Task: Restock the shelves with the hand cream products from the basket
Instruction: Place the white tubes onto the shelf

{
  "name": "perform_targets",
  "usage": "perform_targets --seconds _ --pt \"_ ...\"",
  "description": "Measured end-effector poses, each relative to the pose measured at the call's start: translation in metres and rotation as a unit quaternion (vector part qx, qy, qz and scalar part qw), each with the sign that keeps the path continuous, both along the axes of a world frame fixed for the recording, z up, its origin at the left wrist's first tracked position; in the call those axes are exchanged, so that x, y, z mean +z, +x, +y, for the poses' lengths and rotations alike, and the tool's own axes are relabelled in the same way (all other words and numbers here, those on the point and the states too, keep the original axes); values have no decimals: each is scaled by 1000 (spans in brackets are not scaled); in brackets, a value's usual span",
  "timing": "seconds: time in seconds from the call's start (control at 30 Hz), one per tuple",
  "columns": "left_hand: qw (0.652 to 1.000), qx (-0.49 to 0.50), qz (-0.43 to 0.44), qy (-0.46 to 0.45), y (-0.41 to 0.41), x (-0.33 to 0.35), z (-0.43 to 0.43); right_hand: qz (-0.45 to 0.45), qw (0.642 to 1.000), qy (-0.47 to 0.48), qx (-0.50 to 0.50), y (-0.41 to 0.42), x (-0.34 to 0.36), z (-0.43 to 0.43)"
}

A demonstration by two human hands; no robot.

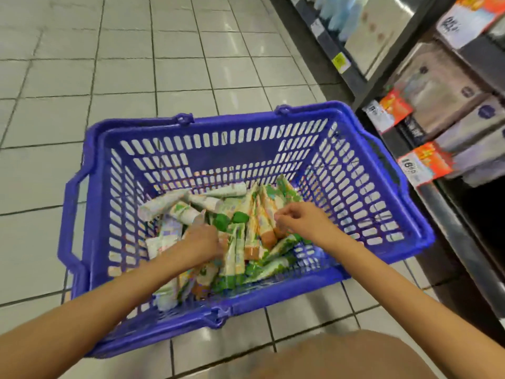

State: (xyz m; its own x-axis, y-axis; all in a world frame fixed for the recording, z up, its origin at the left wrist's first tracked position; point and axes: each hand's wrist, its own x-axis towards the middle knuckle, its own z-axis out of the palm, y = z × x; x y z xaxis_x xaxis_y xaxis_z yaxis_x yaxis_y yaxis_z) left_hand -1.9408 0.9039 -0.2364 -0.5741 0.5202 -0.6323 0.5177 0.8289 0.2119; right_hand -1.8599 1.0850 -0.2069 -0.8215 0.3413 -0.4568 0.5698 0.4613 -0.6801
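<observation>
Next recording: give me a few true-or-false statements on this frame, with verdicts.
1. The basket is blue. True.
2. It stands on a shelf. False: it stands on the tiled floor.
3. The left hand and right hand both reach into it. True.
4. It is empty. False: it holds many tubes.
5. The shelves are on the person's left. False: they are on the right.
</observation>
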Motion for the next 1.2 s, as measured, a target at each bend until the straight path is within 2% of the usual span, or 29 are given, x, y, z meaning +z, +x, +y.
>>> perform_targets --seconds 0.07,0.2,0.33,0.4,0.47,0.53,0.67,0.73,0.83,0.93,1.0,1.07,1.13,1.2 --pt "999 -18 0 -26 11 -17 -5 -28 1000 2 12 2 -4 1" --pt "989 28 133 -67 37 -40 0 -117 991 -14 68 -5 -7 -4" --pt "992 20 110 -61 36 -54 -2 -220 969 -28 105 -35 -15 -12" --pt "997 19 69 -23 28 -53 -1 -259 959 -8 118 -49 -24 -17" --pt "998 33 28 52 21 -46 3 -322 939 -21 123 -58 -38 -28" --pt "994 35 39 101 15 -40 10 -364 922 -26 129 -61 -48 -39" --pt "993 24 84 74 21 -41 9 -279 952 37 117 -61 -63 -55" --pt "994 33 79 64 24 -42 7 -297 952 29 68 -58 -73 -55" --pt "994 77 35 61 18 -47 10 -318 945 -82 7 -59 -71 -45" --pt "987 124 -38 90 7 -50 14 -264 938 -206 -87 -58 -49 -24" --pt "959 186 -148 153 8 -49 17 -226 923 -292 -105 -52 -26 -11" --pt "902 254 -271 221 14 -41 24 -177 922 -333 -85 -40 -5 1" --pt "867 256 -327 277 19 -32 32 -113 919 -362 -107 -23 17 13" --pt "833 246 -368 332 23 -22 39 -57 896 -419 -134 -3 35 24"
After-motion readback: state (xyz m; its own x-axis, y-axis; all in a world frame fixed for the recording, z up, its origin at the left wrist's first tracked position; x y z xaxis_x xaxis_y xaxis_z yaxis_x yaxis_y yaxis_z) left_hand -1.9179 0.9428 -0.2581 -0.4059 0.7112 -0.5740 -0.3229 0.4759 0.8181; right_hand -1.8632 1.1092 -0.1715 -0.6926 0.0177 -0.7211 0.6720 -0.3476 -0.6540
